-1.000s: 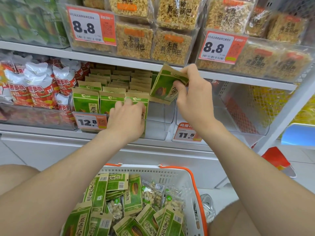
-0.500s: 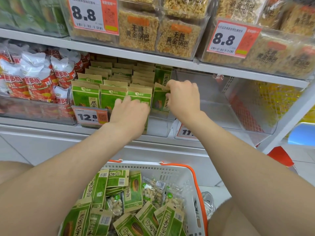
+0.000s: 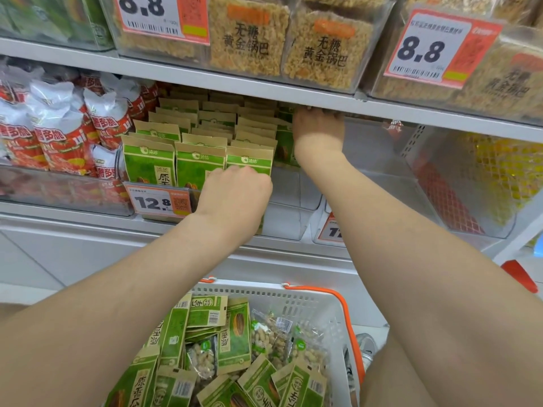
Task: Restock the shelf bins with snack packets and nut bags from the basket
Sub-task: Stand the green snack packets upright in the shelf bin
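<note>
Seed packets [image 3: 199, 142] stood in rows in the middle shelf bin [image 3: 291, 218], with a price tag [image 3: 158, 201] at its front left. Snack bags [image 3: 58, 133] filled the bin to the left. Left hand [image 3: 235, 198] was at the front-right packet, right hand [image 3: 318, 124] at the bin's back right, under the upper shelf [image 3: 205, 80]. Basket [image 3: 264, 292] sat below in front, holding peanut bags [image 3: 267, 336].

Both my forearms [image 3: 396, 230] are bare, as are my left grip [image 3: 235, 195] and right grip [image 3: 318, 124]; below, a grey-white sneaker [image 3: 365, 346] shows.
</note>
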The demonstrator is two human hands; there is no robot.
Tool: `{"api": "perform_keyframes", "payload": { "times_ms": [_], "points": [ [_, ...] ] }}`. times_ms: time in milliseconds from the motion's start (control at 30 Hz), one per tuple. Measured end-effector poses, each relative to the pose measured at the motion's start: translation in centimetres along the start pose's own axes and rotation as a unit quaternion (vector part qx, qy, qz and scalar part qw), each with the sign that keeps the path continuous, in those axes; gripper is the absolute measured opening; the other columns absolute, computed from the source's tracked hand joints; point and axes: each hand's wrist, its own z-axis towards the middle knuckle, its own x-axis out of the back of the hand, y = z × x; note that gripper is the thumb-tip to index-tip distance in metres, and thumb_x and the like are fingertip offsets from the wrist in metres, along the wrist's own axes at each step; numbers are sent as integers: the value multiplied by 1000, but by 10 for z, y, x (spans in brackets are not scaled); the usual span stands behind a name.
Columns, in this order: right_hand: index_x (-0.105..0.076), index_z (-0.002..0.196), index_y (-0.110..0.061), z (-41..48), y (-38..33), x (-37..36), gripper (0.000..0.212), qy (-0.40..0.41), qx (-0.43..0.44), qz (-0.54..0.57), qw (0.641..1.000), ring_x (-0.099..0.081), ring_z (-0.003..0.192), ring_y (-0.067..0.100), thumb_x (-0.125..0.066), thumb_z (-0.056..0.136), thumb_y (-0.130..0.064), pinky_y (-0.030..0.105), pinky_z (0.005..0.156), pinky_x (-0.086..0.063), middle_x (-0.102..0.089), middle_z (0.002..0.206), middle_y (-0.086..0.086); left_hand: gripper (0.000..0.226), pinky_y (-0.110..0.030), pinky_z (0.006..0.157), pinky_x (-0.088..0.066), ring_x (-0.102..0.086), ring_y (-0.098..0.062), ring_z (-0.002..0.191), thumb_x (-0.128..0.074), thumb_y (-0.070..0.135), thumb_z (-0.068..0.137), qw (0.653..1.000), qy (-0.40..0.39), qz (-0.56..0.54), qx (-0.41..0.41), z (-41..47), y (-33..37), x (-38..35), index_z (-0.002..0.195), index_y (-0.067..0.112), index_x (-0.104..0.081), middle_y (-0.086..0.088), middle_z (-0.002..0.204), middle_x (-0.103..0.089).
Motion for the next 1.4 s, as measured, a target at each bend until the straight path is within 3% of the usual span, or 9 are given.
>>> {"api": "perform_keyframes", "payload": {
  "times_ms": [167, 367, 533, 700, 1000, 1133, 1233, 1300, 1400],
  "points": [
    [-67, 128, -3, -6, -2, 4, 36, 43, 50, -25, 997, -59, 123, 45, -58, 94, 2, 49, 104, -46, -66, 130, 20, 41, -36, 72, -39, -65, -31, 101, -67, -2, 83, 1000, -3, 10, -2, -1, 0, 2, 112, 26, -75, -4, 104, -70],
    [-69, 127, -9, -15, -2, 0, 31, -18, 94, -128, 987, -39, 141, 43, -59, 97, -11, 53, 119, -25, -54, 143, 19, 37, -37, 73, -37, -64, -31, 101, -68, -1, 82, 1000, -10, 11, -1, -1, 1, 6, 109, 24, -73, -4, 103, -69],
    [-38, 158, -21, -11, -6, -19, 53, -110, 95, -262, 954, -21, 153, 42, -43, 107, -32, 60, 122, -16, -30, 164, 20, 33, -37, 72, -37, -64, -31, 98, -67, -2, 83, 1000, -8, 10, -3, -1, 1, 6, 104, 23, -71, -5, 99, -67],
    [-8, 167, -29, -4, -6, -29, 68, -162, 126, -343, 916, -8, 156, 46, -29, 107, -54, 70, 121, -7, -12, 171, 19, 32, -36, 70, -36, -64, -31, 95, -66, -1, 83, 1000, -3, 6, -4, 0, 0, 5, 102, 24, -72, -5, 98, -67],
    [-3, 167, -30, -8, -13, -23, 78, -188, 118, -340, 914, -10, 155, 50, -36, 103, -59, 74, 120, -5, -13, 171, 18, 25, -37, 68, -37, -64, -30, 93, -71, 7, 88, 1000, -6, -3, 0, 0, -4, -1, 104, 26, -73, -3, 97, -68],
    [-14, 166, -26, -19, -11, -12, 73, -186, 101, -280, 936, -10, 155, 50, -43, 103, -48, 73, 120, -4, -17, 169, 22, 18, -37, 68, -39, -62, -31, 98, -68, 14, 92, 999, -5, -32, 5, -1, -6, -1, 108, 23, -72, -5, 102, -67],
    [-39, 158, -22, -35, -12, -1, 57, -170, 102, -193, 961, -19, 152, 48, -46, 103, -35, 70, 121, -6, -30, 163, 24, 22, -38, 74, -34, -52, -33, 106, -66, 17, 91, 999, 19, -31, -2, -7, -1, 5, 113, 17, -62, -9, 111, -59],
    [-57, 144, -19, -50, -11, 9, 45, -138, 112, -138, 974, -32, 144, 46, -48, 101, -28, 64, 121, -15, -46, 152, 23, 24, -37, 74, -33, -48, -33, 105, -66, 19, 90, 999, 34, -37, -7, -12, 2, 12, 110, 17, -54, -9, 108, -53],
    [-65, 129, -13, -76, -9, 24, 34, -74, 134, -66, 986, -48, 128, 40, -54, 98, -22, 52, 110, -35, -59, 134, 18, 16, -37, 67, -39, -53, -31, 89, -62, 26, 90, 996, -20, -91, -1, -24, 3, 22, 93, 18, -49, -4, 95, -56]
  ]
}}
